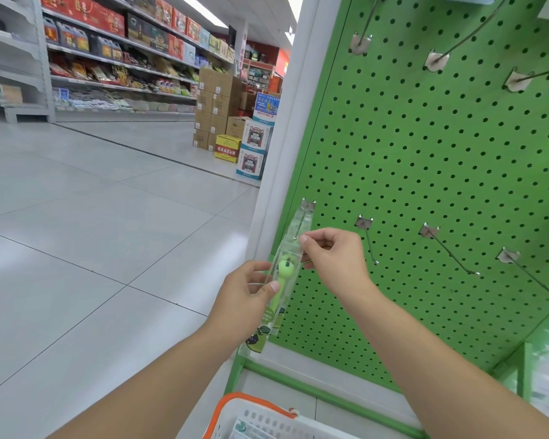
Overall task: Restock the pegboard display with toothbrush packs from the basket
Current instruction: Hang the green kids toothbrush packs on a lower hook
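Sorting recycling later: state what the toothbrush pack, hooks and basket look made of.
Toothbrush pack: clear glossy plastic, brush visible through it. Hooks: bare shiny metal wire, probably steel. Basket: matte white moulded plastic with slots, orange rim.

The clear, glossy plastic toothbrush pack [286, 274] holds a smooth matt green plastic brush. The green perforated metal pegboard [425, 172] has a painted, slightly satin finish and carries bare shiny steel wire hooks [450, 251]. The white plastic basket [260, 421] has a smooth orange rim. The pale floor tiles [92, 223] are polished and reflective.
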